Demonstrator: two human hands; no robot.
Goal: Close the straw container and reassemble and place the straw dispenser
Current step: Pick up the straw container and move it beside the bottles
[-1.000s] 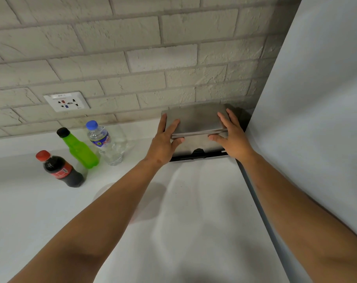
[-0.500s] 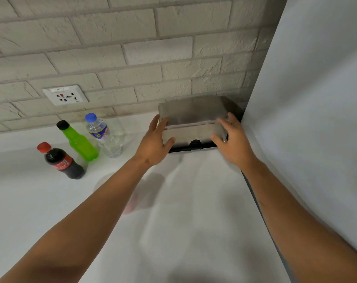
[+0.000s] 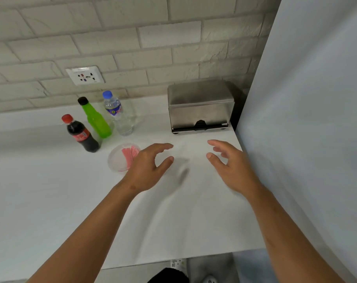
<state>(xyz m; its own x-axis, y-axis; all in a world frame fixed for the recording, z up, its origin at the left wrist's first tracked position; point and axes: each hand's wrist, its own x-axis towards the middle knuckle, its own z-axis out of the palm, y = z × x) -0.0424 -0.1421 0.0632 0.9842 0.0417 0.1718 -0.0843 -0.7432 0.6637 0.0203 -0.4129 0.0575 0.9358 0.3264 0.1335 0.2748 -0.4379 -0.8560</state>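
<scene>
I have let go: both hands, left [image 3: 147, 170] and right [image 3: 232, 166], spread empty. Dispenser [image 3: 200, 107] closed at table's far right corner; placement looks done.

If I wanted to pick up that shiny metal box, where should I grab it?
Probably by its two short ends, one hand on each. The metal box is wide, so one hand likely can't span it. Come from the front: the brick wall is behind it and a panel crowds its right end, so that hand has little room.
</scene>
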